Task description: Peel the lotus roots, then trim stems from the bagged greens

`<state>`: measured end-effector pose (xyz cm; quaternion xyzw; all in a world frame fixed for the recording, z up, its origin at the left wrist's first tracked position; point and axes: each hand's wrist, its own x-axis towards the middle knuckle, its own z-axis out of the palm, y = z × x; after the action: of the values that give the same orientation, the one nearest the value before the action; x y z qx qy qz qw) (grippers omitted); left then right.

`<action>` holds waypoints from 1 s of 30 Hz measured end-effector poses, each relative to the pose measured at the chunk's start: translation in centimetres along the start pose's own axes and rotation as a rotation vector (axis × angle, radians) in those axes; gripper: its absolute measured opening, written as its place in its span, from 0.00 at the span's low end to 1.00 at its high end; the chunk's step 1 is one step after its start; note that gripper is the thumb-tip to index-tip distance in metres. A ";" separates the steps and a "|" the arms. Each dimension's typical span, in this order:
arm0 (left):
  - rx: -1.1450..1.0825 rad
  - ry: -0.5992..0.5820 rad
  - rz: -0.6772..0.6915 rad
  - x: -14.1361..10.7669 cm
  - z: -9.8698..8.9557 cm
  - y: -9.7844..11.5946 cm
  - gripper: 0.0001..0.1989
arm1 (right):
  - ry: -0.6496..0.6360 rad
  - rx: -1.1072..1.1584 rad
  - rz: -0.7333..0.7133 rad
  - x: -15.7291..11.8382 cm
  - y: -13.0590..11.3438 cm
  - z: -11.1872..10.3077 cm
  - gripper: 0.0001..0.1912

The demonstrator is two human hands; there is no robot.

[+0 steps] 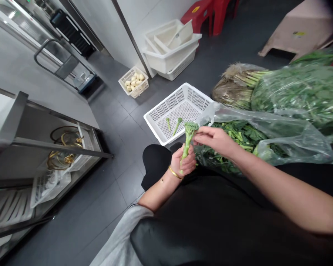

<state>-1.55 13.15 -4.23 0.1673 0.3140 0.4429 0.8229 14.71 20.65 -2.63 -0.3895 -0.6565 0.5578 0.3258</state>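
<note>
My left hand (186, 161), with a gold bangle at its wrist, is wrapped round the stem of a green broccolini stalk (190, 129), holding it upright with the floret on top. Close against the floret's right side, my right hand (215, 139) has its fingertips pinched together; what they grip, if anything, is hidden. Two cut broccolini pieces (178, 125) lie in a white perforated basket (166, 105) on the floor just beyond. Under my right forearm, an open clear plastic bag (299, 142) holds more leafy broccolini (240, 133).
Bagged greens (302, 92) and a bundle with roots (233, 83) lie to the right. A small basket of pale bulbs (134, 81) and stacked white tubs (169, 61) stand farther off. Left are a steel shelf (58, 147) and a trolley (66, 68); stools (302, 27) stand behind.
</note>
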 end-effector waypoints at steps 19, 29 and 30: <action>0.316 0.099 0.307 1.7 0.0 0.4 0.17 | 0.139 -0.261 -0.029 0.3 -0.4 0.3 0.19; 0.165 0.280 0.289 1.6 0.4 0.9 0.15 | 0.111 -0.418 -0.690 -3.3 0.4 2.5 0.10; 0.118 0.251 0.257 1.6 0.4 1.3 0.14 | 0.099 -0.351 -0.610 -3.5 0.3 2.2 0.11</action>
<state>-1.45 15.20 -3.73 0.1975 0.4156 0.5427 0.7027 14.53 16.54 -3.29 -0.2522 -0.8119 0.2940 0.4369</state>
